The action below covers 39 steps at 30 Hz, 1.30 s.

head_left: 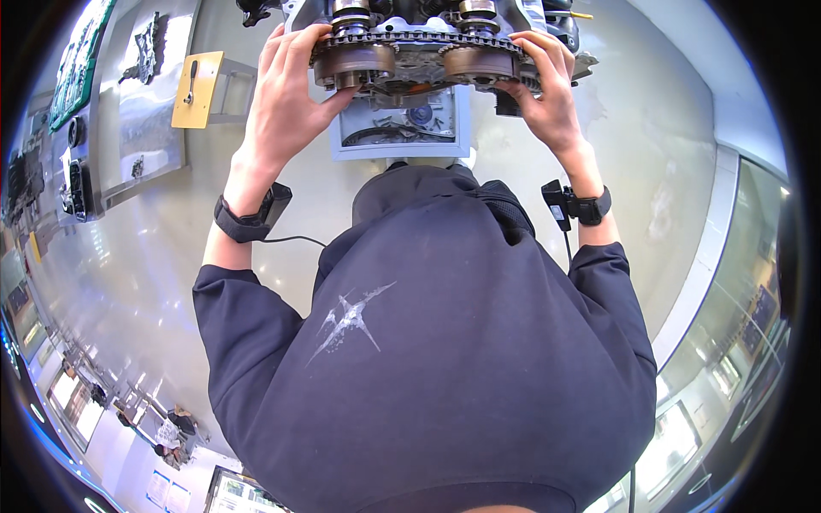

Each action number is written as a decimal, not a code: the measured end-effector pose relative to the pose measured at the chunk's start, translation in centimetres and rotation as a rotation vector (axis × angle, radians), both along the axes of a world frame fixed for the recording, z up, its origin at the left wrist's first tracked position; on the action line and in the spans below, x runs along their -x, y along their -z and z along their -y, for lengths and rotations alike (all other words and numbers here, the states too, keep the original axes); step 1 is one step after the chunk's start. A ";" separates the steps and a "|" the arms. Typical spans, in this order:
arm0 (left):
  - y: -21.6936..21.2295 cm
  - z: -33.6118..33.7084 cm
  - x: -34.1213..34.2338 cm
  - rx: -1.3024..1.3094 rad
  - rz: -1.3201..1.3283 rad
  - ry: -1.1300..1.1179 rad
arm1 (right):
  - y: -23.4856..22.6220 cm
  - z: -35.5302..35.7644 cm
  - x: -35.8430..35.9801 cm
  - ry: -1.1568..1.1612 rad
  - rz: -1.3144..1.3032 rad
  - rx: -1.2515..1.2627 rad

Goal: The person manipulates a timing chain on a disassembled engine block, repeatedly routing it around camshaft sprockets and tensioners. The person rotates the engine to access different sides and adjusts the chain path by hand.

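An engine point(419, 64) stands at the top of the view, with two round camshaft sprockets on its near face. A timing chain point(419, 38) runs across the top of both. My left hand point(291, 94) grips the left camshaft sprocket point(357, 61), fingers over its upper edge at the chain and thumb below. On the other side, my right hand point(549, 94) holds the right camshaft sprocket point(481, 63) the same way, fingers above and thumb underneath. Part of each sprocket's outer rim is hidden by the fingers.
Below the engine sits a pale-framed tray point(402, 154) with loose metal parts. To the left, a yellow board point(205, 90) carries a ratchet wrench point(191, 81). Farther left are a metal table point(154, 154) with parts and a green tool case point(79, 68). A cable hangs from my left wrist.
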State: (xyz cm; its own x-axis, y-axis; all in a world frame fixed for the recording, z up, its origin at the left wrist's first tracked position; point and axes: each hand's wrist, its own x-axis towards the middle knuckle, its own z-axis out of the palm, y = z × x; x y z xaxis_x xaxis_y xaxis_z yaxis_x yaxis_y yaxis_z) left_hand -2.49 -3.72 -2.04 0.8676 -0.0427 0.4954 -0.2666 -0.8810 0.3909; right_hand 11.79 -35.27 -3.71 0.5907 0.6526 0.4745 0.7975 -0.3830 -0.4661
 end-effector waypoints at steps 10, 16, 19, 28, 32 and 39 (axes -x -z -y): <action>-0.4 0.5 -0.2 -0.046 0.002 0.004 | 0.0 0.0 0.1 0.014 0.016 0.003; -2.0 1.1 -0.7 -0.133 -0.082 -0.005 | 0.2 0.0 0.2 0.044 0.029 -0.009; -1.9 0.9 -0.8 -0.151 -0.098 -0.002 | 0.2 0.2 0.2 0.056 0.039 -0.008; -0.9 -0.2 -0.7 -0.108 -0.013 0.032 | -0.6 0.3 0.2 0.057 0.061 0.069; 0.7 -0.7 -0.5 -0.052 0.054 0.014 | -1.4 0.1 0.2 0.052 0.085 0.133; 3.3 0.1 0.8 0.045 0.183 -0.148 | -3.4 -1.4 0.4 -0.063 -0.048 0.146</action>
